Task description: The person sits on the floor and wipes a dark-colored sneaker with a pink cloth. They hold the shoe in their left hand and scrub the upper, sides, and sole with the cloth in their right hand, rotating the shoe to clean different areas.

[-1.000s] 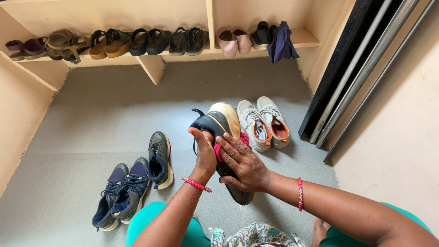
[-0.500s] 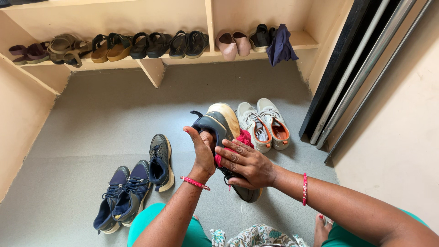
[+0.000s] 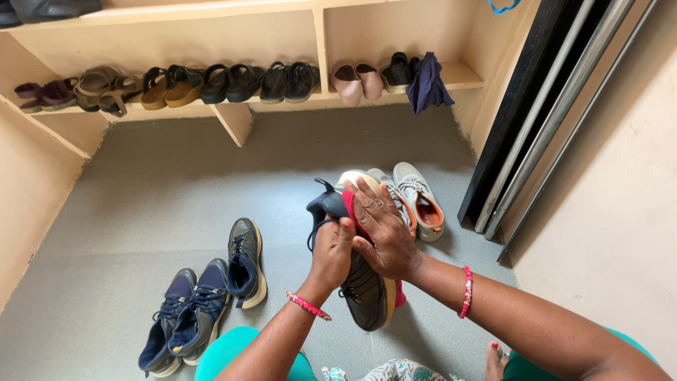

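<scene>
- Since the earlier frames, the right hand [image 3: 384,229] has slid up from the middle of the dark sneaker [image 3: 360,275] toward its heel end, taking the red cloth [image 3: 350,208] with it, and the shoe has turned so more of its laced upper shows.
- Head view: both hands meet just below the centre of the picture, above a grey floor [image 3: 162,190].
- Left hand [image 3: 331,250] is closed around the sneaker's side, thumb up at the collar, gripping it firmly.
- Right hand lies flat with fingers spread, pressing the red cloth against the shoe; a fold of the cloth also peeks out under the wrist.
- Held off the floor, the sneaker is black with dark laces, a pull loop at its far end, and a pale tan sole edge at its right side. Its toe points to 6 o'clock, toward the person.
- Each wrist wears a red beaded bracelet.
- At 1 o'clock from the hands, a pair of grey sneakers with orange linings [image 3: 416,201] stands on the floor, partly hidden by the right hand.
- At 9 o'clock lies a matching single black sneaker [image 3: 246,261]; at 8 o'clock, a navy pair [image 3: 180,317].
- At 12 o'clock, a low wooden shelf [image 3: 233,106] holds a row of sandals [image 3: 176,85], pink flats [image 3: 357,79] and a dark blue cloth [image 3: 425,85].
</scene>
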